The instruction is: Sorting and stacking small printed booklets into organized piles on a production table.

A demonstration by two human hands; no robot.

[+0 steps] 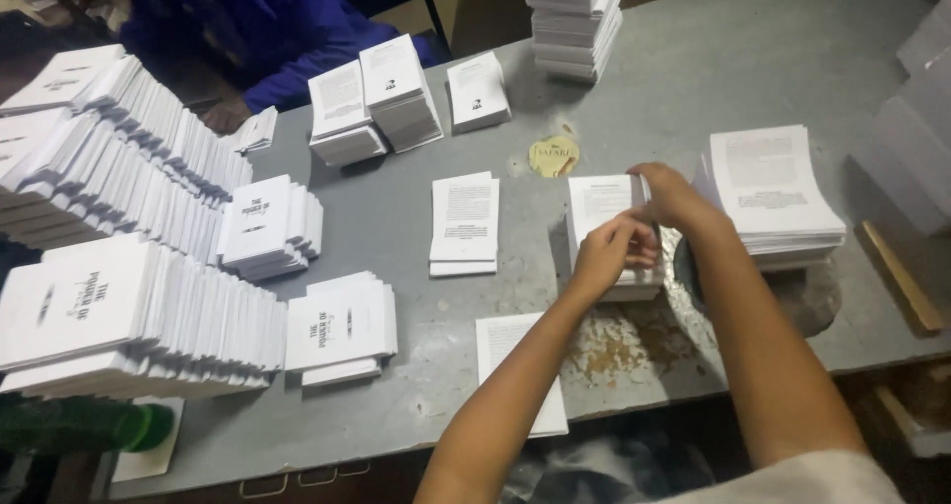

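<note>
Grey table (753,58): both hands, left hand (606,252), right hand (674,199), grip a printed-sheet stack (599,207).

Open grey surface (753,58) lying bare across far right stretch, between tall far-edge stack (575,19) and right-edge paper pile (773,192). Narrow lane running between middle page stack (464,222) and stack under hands (609,229). Loose sheet (515,365) sitting at near edge. Left side crowding up: leaning booklet rows (129,157) and near-left stacks (139,316) blocking passage. Another person's blue sleeve (287,39) occupying far left corner. Wooden strip (899,276) bordering right edge.
</note>
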